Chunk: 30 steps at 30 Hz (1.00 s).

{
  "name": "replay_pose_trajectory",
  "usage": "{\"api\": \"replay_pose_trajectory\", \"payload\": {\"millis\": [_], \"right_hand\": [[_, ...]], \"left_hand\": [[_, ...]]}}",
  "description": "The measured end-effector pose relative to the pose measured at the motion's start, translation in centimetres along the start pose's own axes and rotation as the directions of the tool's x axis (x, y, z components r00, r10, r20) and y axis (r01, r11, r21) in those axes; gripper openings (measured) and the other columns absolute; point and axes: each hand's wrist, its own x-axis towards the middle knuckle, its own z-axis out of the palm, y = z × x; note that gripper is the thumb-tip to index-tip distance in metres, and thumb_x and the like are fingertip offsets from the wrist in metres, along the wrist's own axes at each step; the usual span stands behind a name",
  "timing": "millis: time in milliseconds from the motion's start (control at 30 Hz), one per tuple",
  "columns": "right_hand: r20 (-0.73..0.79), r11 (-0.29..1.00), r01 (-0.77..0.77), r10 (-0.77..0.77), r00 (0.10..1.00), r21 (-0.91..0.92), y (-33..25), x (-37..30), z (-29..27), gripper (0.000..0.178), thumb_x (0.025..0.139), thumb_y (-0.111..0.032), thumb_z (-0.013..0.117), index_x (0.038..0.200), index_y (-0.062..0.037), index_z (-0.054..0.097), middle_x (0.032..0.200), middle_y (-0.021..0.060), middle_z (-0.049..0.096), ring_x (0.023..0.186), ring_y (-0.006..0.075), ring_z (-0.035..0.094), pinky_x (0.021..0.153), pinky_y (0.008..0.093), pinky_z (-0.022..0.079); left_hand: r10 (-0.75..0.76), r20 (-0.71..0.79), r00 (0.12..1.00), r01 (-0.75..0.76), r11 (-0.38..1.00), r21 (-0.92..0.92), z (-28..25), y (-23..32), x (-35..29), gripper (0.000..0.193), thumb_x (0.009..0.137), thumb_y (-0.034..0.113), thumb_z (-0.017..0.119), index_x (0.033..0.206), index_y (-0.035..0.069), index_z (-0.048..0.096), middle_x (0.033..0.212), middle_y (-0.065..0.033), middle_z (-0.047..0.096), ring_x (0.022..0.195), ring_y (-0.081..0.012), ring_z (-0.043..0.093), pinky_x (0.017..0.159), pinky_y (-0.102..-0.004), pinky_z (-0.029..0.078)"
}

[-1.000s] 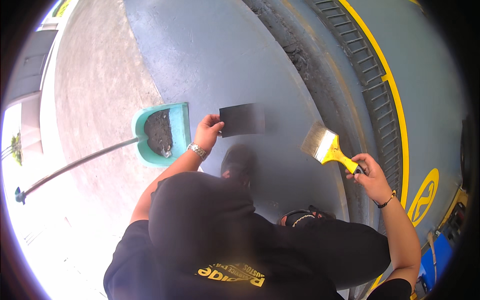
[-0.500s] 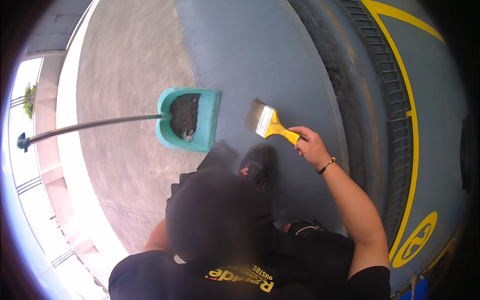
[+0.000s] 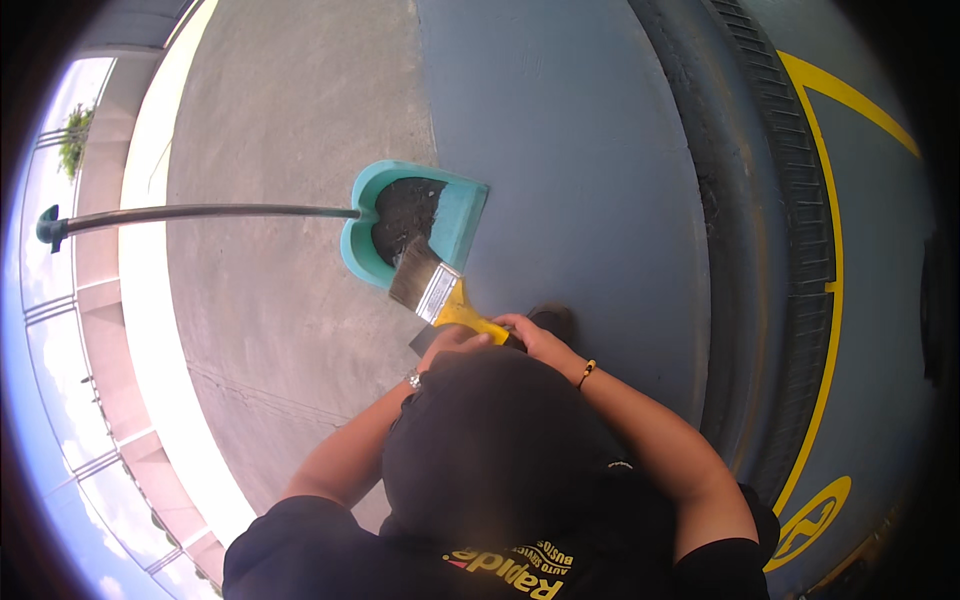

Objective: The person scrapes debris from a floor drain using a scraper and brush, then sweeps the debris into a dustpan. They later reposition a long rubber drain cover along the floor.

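Holding one paintbrush, one dustpan, seemingly both hands

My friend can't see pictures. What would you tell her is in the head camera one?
Seen from above, a person's right hand holds a yellow-handled paintbrush over a teal dustpan full of dark dirt; the left hand is beside it. The ground is grey.

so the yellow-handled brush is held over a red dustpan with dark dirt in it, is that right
Not quite: the dustpan is teal, not red. The head view shows it on the ground with dark dirt inside, its long handle running off to the left. The rest holds: the yellow-handled brush, gripped by the right hand with the left hand beside it, has its bristles at the pan.
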Motion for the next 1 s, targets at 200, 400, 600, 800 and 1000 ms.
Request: {"api": "replay_pose_trajectory", "payload": {"millis": [200,400,600,800,1000], "right_hand": [[0.051,0.873,-0.318,0.361,0.931,-0.371,-4.6,-2.1,-3.7,0.062,0.091,-0.03,0.062,0.147,-0.0165,0.037,0.111,0.0141,0.067,0.096,0.0312,0.066,0.086,0.0405,0.051],[-0.248,0.548,-0.474,0.435,0.865,-0.69,-9.1,-12.3,-16.5,0.044,0.093,-0.028,0.061,0.133,-0.0125,0.053,0.11,0.0111,0.066,0.095,0.0283,0.065,0.086,0.04,0.051],[-0.591,0.191,-0.713,0.439,0.677,-0.674,-12.2,-30.2,-26.4,0.04,0.092,-0.028,0.061,0.127,-0.0104,0.056,0.107,0.0111,0.066,0.101,0.031,0.063,0.088,0.0432,0.05],[-0.912,0.378,-0.926,0.381,0.151,0.004,-10.9,-47.6,-23.8,0.042,0.093,-0.029,0.061,0.129,-0.0072,0.057,0.11,0.0152,0.068,0.104,0.0306,0.064,0.091,0.0423,0.05],[-0.869,0.366,-0.919,0.49,0.06,0.143,-5.1,-56.7,-18.4,0.042,0.094,-0.028,0.061,0.13,-0.0064,0.056,0.107,0.0149,0.068,0.1,0.0281,0.064,0.088,0.0394,0.05]], "left_hand": [[-0.085,-0.283,0.955,-0.03,0.925,-0.379,-4.6,-2.9,-3.9,0.021,0.094,0.023,0.066,0.108,0.011,0.055,0.098,0.0005,0.061,0.089,-0.0123,0.058,0.081,-0.0326,0.045],[-0.238,-0.406,0.882,0.039,0.896,-0.443,-10.8,-9.5,-3.2,0.029,0.093,0.029,0.067,0.111,0.01,0.056,0.101,-0.0031,0.062,0.086,-0.0193,0.061,0.075,-0.0365,0.046],[-0.346,-0.308,0.886,0.297,0.935,-0.196,-11.4,-10.0,-0.1,0.033,0.092,0.028,0.068,0.116,0.007,0.058,0.103,-0.0075,0.066,0.088,-0.0198,0.064,0.074,-0.0346,0.049],[-0.257,-0.233,0.938,0.339,0.821,0.459,-9.8,0.8,3.7,0.034,0.092,0.025,0.067,0.118,0.003,0.06,0.099,-0.0118,0.069,0.086,-0.0195,0.067,0.071,-0.0307,0.052],[0.088,0.285,0.955,-0.295,0.416,0.86,10.6,17.4,8.6,0.028,0.093,0.013,0.064,0.118,0.001,0.061,0.096,-0.0082,0.071,0.079,-0.0139,0.068,0.064,-0.0242,0.052]]}}
